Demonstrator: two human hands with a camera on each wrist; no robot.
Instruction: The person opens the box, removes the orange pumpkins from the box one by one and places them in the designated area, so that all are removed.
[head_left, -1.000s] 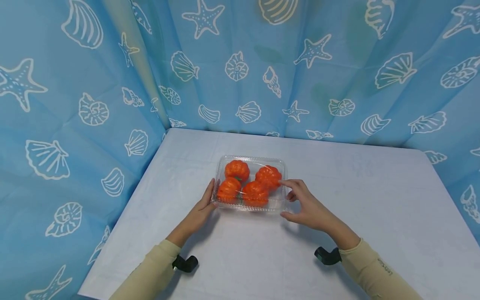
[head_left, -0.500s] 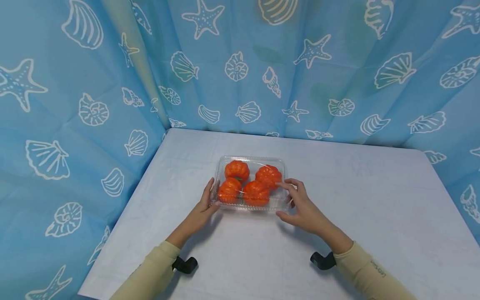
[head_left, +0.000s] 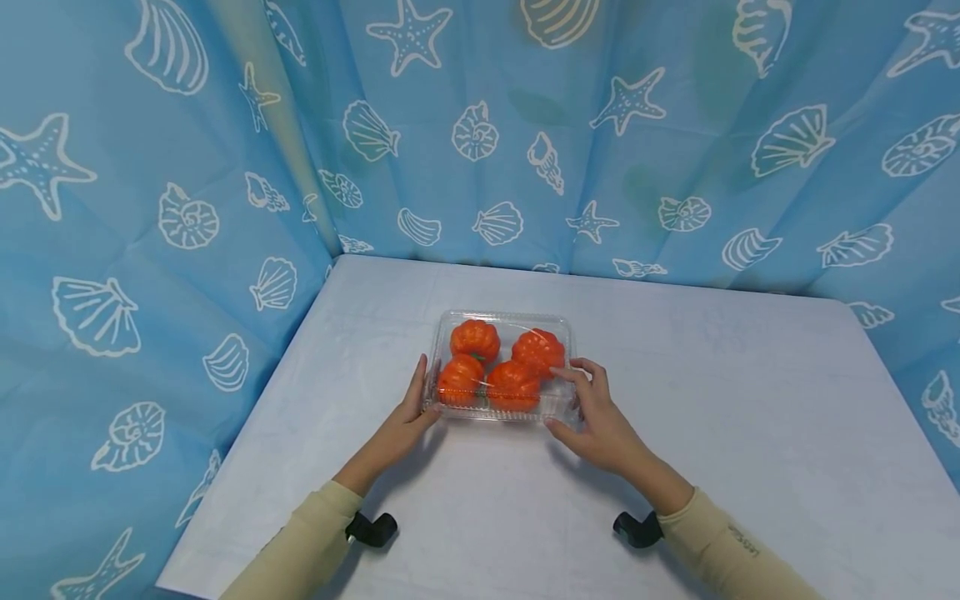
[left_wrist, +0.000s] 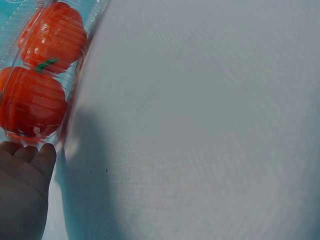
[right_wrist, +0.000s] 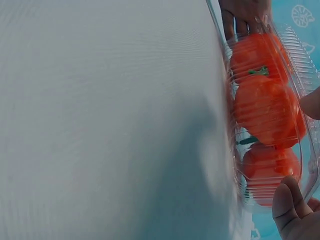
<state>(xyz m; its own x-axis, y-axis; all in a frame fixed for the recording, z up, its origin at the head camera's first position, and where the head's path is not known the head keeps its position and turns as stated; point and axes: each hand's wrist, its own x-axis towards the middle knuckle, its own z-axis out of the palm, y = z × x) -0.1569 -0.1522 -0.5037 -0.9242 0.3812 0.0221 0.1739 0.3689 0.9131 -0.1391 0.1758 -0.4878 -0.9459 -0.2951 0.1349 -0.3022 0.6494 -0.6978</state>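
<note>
A clear plastic clamshell box (head_left: 551, 402) stands on the white table with its lid down. Inside lie several small orange pumpkins (head_left: 476, 340), ribbed and glossy, with green stems. My left hand (head_left: 401, 427) holds the box's left end, fingers along the side and thumb at the near corner. At the opposite end my right hand (head_left: 603, 425) grips the near right corner, thumb at the front rim and bent fingers over the right edge. In the right wrist view, pumpkins (right_wrist: 267, 110) show through the ribbed wall, between the right fingertips (right_wrist: 284, 202) and the left hand (right_wrist: 246, 12).
A white cloth (head_left: 735, 400) covers the table. Blue curtains (head_left: 480, 167) printed with shells and starfish hang behind it and on the left. Each wrist carries a black camera mount, one at the left sleeve (head_left: 315, 533) and one at the right sleeve (head_left: 731, 546).
My right hand has slid left along the box's near right corner, its thumb moving in along the front rim. The left thumb has shifted slightly inward. The box and pumpkins have hardly moved.
</note>
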